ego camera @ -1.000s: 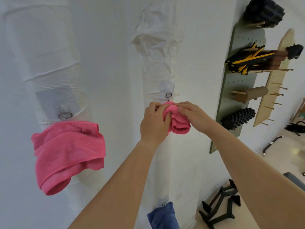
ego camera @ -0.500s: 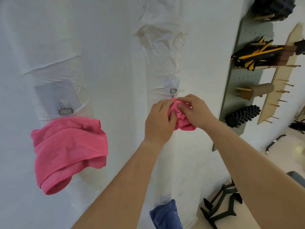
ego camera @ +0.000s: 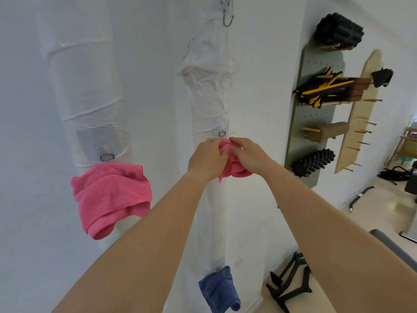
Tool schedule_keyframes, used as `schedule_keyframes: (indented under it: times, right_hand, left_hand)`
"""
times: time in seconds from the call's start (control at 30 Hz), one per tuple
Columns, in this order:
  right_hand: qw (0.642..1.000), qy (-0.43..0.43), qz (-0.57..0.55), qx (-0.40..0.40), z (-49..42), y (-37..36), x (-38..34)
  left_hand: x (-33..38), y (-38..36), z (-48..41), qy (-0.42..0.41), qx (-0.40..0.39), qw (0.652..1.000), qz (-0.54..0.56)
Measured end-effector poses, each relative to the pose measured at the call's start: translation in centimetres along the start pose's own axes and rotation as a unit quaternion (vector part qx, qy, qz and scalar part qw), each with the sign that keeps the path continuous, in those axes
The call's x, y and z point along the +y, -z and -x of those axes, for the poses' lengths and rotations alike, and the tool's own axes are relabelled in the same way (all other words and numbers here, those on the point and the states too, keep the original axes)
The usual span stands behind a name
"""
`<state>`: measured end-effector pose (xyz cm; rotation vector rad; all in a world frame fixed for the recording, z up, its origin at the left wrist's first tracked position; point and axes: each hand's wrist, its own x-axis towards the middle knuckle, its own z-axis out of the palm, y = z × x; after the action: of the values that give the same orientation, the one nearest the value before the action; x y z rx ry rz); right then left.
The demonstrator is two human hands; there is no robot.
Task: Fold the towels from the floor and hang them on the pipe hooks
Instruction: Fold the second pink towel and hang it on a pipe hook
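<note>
Both hands grip a bunched pink towel [ego camera: 234, 169] against the middle white-wrapped pipe [ego camera: 209, 105], just below a small metal hook bracket [ego camera: 222, 133]. My left hand [ego camera: 206, 158] holds its left side, my right hand [ego camera: 247, 154] pinches its top and right side. A second pink towel [ego camera: 110, 197] hangs folded from the bracket [ego camera: 106, 157] on the left pipe [ego camera: 85, 86]. A blue towel [ego camera: 220, 290] hangs low on the middle pipe. An empty wire hook [ego camera: 226, 16] hangs near the top of that pipe.
A green pegboard [ego camera: 313, 123] on the wall at right holds black rollers, a cork roller and yellow-black bands. A wooden peg rack [ego camera: 358, 114] stands beside it. Black push-up stands [ego camera: 288, 288] sit on the floor below. A grey bench edge [ego camera: 392, 247] is at right.
The view tilted up, revealing the empty top hook. Both hands have stayed on the pink towel just under the bracket, working it with small finger movements.
</note>
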<state>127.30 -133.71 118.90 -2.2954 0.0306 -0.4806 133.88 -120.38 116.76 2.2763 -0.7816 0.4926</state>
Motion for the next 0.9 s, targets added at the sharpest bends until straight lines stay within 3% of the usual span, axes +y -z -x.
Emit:
schedule_keyframes:
  times: [0.3, 0.6, 0.9]
  right_hand:
    - [0.988, -0.033, 0.147, 0.038, 1.7, 1.9, -2.6]
    - [0.975, -0.028, 0.213, 0.048, 5.1, 0.4, -6.7]
    - [0.968, -0.048, 0.242, 0.049, 13.0, -2.7, -13.1]
  left_hand:
    - [2.4, 4.7, 2.9, -0.002, -0.020, 0.997, -0.070]
    - [1.6, 10.0, 6.3, -0.002, -0.035, 0.992, -0.125]
    - [0.0, 18.5, 15.6, 0.007, -0.034, 0.990, -0.137]
